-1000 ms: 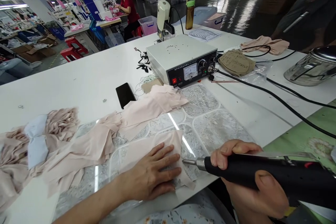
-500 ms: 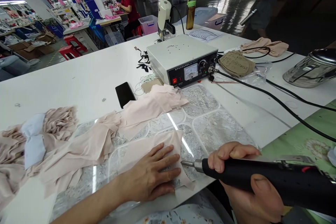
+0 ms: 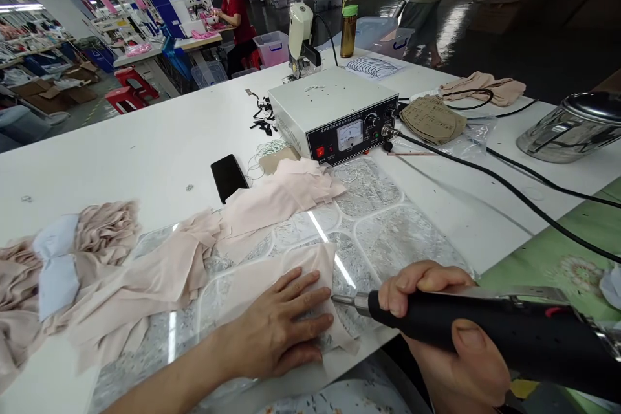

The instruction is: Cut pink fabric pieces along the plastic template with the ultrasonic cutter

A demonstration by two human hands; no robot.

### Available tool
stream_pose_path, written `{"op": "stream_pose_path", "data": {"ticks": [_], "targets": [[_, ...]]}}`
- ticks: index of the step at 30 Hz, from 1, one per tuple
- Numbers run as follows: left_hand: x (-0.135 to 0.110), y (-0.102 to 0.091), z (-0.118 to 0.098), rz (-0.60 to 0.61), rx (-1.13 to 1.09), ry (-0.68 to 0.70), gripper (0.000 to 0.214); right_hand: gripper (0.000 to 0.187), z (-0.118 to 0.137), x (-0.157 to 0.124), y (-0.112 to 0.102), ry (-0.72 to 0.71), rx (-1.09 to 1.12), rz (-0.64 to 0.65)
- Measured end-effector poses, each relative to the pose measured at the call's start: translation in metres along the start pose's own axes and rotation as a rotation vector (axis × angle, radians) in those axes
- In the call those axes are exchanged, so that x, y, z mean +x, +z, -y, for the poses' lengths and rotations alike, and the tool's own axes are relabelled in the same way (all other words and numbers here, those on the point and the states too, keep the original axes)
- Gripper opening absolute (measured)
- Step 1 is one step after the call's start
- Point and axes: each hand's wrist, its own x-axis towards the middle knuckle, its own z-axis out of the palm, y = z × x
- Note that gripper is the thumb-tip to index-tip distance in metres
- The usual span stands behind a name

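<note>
A: Here's the left hand [image 3: 281, 330], flat on a thin pink cloth [image 3: 262, 278], fingers a little spread, gripping nothing.

B: And the right hand [image 3: 460, 352]?

A: Wrapped round a black tool [image 3: 524, 330], thumb on the near side, its metal tip [image 3: 346, 301] aimed left.

B: Now, where's that tip against the cloth?

A: Right at the cloth's right edge, just beside the left fingertips! Touching or a hair apart, I can't tell. The tool runs lengthwise from the tip toward the lower right, while that cloth edge slopes down toward the person, so the two cross steeply.

B: Which hand is nearer the edge?

A: The left, lying just inside it; the right sits further back along the tool.

B: Count them up!

A: One tool, one cloth under the palm, one patterned sheet [image 3: 407, 239] beneath it on the desk [image 3: 165, 136]. Beyond the hand, one bunched cloth pile [image 3: 281, 194]. Then one phone [image 3: 229, 178], one grey box [image 3: 334, 97] with a dial, one bottle [image 3: 348, 32], one metal pot [image 3: 557, 132].

B: Anyone else?

A: Two people past the desk: a seated person [image 3: 235, 16] and a standing person [image 3: 429, 6].
</note>
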Motion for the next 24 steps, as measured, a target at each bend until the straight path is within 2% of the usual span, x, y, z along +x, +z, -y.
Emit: {"op": "stream_pose_path", "data": {"ticks": [6, 15, 24], "targets": [[-0.001, 0.000, 0.001, 0.001, 0.019, 0.011, 0.040, 0.015, -0.001, 0.003, 0.000, -0.025, -0.012, 0.041], [0.001, -0.001, -0.001, 0.030, 0.028, 0.015, 0.041, 0.015, -0.005, 0.004, -0.001, -0.045, 0.021, -0.001], [0.001, -0.001, -0.001, 0.060, 0.022, 0.013, 0.042, 0.014, -0.011, 0.006, -0.002, -0.085, 0.007, 0.061]]}}
